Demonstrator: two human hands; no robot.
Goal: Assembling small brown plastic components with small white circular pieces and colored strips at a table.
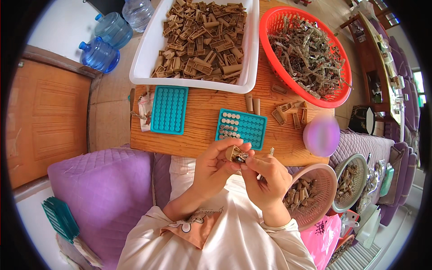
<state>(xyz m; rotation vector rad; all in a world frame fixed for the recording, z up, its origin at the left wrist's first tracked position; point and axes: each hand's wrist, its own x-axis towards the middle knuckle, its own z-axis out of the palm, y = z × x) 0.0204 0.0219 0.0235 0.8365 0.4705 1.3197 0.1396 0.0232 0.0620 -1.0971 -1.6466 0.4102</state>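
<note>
My left hand [213, 167] is closed round a small tan plastic casing [235, 154], held above the front edge of the table. The fingers of my right hand [269, 177] pinch at the casing's opening, where a small shiny part [243, 156] shows; its exact kind is hidden. A thin metal tip [272, 151] pokes out of my right hand, and I cannot tell what tool it belongs to. Just beyond my hands lies a teal tray [249, 130] of round pockets, its left columns partly filled with silvery round pieces [230, 122].
A second teal tray [169, 110] lies to the left. At the back stand a white bin [193, 83] of tan casings and a red basket [268, 42] of tangled clear scraps. Loose casings [279, 116] and a purple rounded object [321, 135] sit right. Lower right, a pink basket [330, 184] holds casings.
</note>
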